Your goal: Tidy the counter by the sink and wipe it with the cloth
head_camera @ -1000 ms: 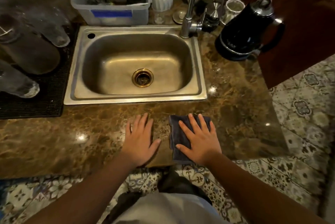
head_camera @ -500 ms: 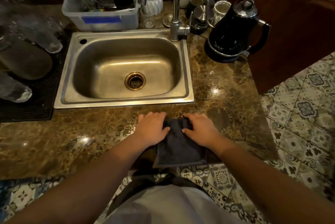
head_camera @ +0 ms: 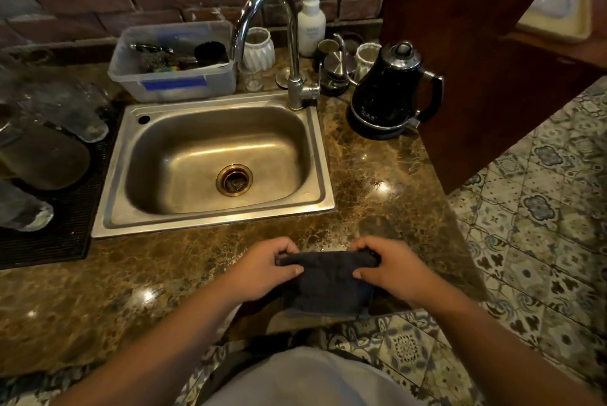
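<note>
Both hands are working at the front edge of the bench (head_camera: 170, 261), just in front of the sink (head_camera: 210, 225). The left hand (head_camera: 262, 271) is pinching the left end of the dark cloth (head_camera: 328, 287), thumb on top and fingers curled under the far edge; its grip is closed on the fabric. The right hand (head_camera: 391, 269) is doing the same at the right end, thumb pressing down on the near side, fingers wrapped over the far fold. The cloth is stretching between the two grips, its far edge bunching into a roll while the rest is lying flat on the bench and reaching the front lip.

The sink basin is sitting bare, with the brass-ringed drain (head_camera: 234, 179) showing at its middle. The chrome faucet (head_camera: 292, 44) is arching over the back rim. Behind the sink, a clear plastic tub (head_camera: 184, 84) with a blue label is holding brushes and small utensils. A white ribbed cup (head_camera: 259, 51) is standing just right of the tub, and a white pump bottle (head_camera: 311, 24) is standing against the brick wall. A black kettle (head_camera: 387, 97) is sitting at the back right corner of the bench, touching nothing near it that I can tell. Upturned glasses (head_camera: 49, 130) are resting on a black mat (head_camera: 59, 241) left of the sink.
</note>
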